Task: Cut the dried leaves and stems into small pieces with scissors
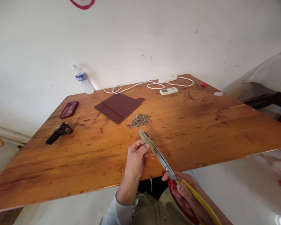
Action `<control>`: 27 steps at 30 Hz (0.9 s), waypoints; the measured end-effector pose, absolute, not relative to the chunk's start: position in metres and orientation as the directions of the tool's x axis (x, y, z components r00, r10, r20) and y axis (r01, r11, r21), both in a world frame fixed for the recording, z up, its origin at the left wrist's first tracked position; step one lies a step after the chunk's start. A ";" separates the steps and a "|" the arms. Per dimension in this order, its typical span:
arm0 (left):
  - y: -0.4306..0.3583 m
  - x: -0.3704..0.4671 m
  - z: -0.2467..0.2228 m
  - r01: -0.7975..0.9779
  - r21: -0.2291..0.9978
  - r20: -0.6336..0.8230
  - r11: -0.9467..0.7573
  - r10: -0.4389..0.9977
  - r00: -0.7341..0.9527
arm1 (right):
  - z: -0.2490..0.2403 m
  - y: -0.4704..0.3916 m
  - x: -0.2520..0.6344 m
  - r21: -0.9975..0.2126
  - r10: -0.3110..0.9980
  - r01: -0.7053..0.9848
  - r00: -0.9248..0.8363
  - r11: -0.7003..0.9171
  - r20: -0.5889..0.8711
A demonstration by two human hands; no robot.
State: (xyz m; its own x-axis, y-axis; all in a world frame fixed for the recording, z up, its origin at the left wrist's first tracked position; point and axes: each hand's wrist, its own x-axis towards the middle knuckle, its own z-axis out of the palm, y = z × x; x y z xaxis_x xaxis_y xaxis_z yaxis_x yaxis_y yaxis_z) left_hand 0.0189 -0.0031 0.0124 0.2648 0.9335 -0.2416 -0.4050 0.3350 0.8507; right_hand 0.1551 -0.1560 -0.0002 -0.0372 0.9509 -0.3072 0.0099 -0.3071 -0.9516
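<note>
My left hand (136, 159) pinches a flat, oval olive-green piece (145, 140) with dark line markings on it; I cannot tell its material. My right hand (184, 193) grips a large pair of scissors (166, 167) with one red and one yellow handle. The scissors' metal blades lie along the right edge of the green piece; whether they touch it is hard to tell. Just beyond my left hand, a small heap of thin grey-green scraps (140, 120) lies on the wooden table (89, 165).
Dark red sheets (119, 106) lie behind the scraps. A phone (69, 109) and a black item with a ring (58, 132) are at left. A plastic bottle (83, 79), white cable (133, 85), power strip (168, 79) and white device (168, 91) sit along the back.
</note>
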 end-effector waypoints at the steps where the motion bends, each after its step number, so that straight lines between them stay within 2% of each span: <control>1: -0.003 0.019 0.012 -0.408 0.849 -0.243 0.337 0.933 0.265 | -0.002 -0.148 0.157 -0.950 0.948 0.004 -0.048 -0.313 -0.313; 14: -0.005 0.020 0.013 -0.380 0.851 -0.261 0.362 0.920 0.294 | -0.012 -0.132 0.165 -0.936 0.929 -0.004 -0.126 -0.352 -0.348; 27: -0.006 0.020 0.011 -0.420 0.822 -0.261 0.383 0.911 0.321 | -0.021 -0.138 0.169 -0.967 0.967 0.003 -0.018 -0.256 -0.256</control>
